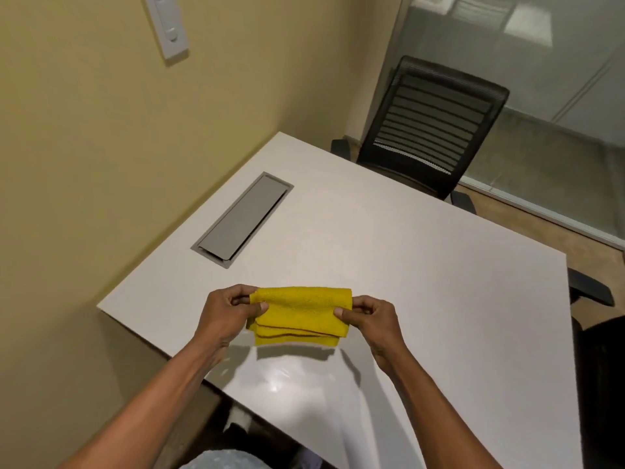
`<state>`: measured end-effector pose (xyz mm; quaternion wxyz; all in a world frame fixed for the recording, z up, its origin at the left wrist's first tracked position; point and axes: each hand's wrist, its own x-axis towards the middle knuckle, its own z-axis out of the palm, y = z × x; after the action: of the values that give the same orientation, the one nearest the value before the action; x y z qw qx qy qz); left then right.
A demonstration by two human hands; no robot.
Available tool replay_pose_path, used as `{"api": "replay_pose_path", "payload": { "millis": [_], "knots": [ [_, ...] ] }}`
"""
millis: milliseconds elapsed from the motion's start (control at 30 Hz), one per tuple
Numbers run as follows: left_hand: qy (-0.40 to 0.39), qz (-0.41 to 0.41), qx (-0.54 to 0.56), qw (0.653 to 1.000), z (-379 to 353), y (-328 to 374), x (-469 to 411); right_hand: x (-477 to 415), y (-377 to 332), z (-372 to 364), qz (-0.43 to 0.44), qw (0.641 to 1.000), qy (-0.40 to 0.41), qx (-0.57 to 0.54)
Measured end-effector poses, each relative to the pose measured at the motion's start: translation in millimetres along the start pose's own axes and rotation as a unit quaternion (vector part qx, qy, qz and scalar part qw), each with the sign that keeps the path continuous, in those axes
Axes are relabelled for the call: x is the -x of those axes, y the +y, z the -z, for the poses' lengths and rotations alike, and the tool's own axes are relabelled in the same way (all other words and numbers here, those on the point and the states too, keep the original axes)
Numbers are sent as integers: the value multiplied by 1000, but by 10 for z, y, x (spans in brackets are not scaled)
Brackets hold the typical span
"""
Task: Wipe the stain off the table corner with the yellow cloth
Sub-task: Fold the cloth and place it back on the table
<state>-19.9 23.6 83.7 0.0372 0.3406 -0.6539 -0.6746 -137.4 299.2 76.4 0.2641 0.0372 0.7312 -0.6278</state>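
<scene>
A folded yellow cloth [301,314] hangs in the air just above the white table [422,265], casting a shadow below it. My left hand [225,314] pinches its left edge between thumb and fingers. My right hand [370,319] pinches its right edge the same way. The cloth is folded into several layers and held stretched between both hands. The table's near left corner [101,306] lies to the left of my left hand. I cannot make out a stain on the table surface.
A grey cable hatch [243,218] is set flush into the table near the yellow wall. A black mesh office chair [433,126] stands at the far side. Another dark chair [598,333] sits at the right edge. Glass partition behind.
</scene>
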Motion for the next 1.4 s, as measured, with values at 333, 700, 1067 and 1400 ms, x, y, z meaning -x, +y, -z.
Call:
{"api": "replay_pose_path", "payload": {
  "millis": [333, 700, 1067, 1400],
  "knots": [
    [24, 43, -27, 998, 405, -23, -838, -254, -39, -793, -6, 999, 31, -36],
    [-42, 44, -60, 996, 590, 127, -1698, -733, -68, -1249, 4, 989, 144, -25],
    [-29, -17, -265, 964, 372, -13, -2528, -1380, 250, -1568, -51, 972, 220, 68],
    [-133, -244, -584, 763, 155, -307, -2631, -1442, 456, -1640, -2, 901, 119, 418]
  ]
}}
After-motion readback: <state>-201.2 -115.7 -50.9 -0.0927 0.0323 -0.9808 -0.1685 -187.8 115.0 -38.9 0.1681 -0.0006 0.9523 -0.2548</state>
